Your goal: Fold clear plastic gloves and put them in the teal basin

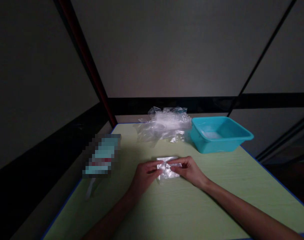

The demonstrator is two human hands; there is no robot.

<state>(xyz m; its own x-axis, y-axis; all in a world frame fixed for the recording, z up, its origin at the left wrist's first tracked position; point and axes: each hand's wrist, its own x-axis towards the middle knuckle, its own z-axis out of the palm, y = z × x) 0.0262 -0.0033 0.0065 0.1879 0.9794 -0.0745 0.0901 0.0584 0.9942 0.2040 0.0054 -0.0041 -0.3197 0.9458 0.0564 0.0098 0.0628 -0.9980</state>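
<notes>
A small clear plastic bag (169, 174) with something white and flat inside or under it lies at the middle of the table. My left hand (146, 173) pinches its left side between thumb and fingers. From the right, my right hand (188, 169) has thumb and index finger closed on the plastic near the bag's middle. What exactly the bag contains is hard to make out through the shiny film.
A pile of clear plastic bags (164, 125) lies at the table's back edge. To its right stands a turquoise basin (212, 145) with something whitish in it. A blurred-out pale green object (103, 155) sits at the left edge of the light green table (152, 213). Panels rise behind.
</notes>
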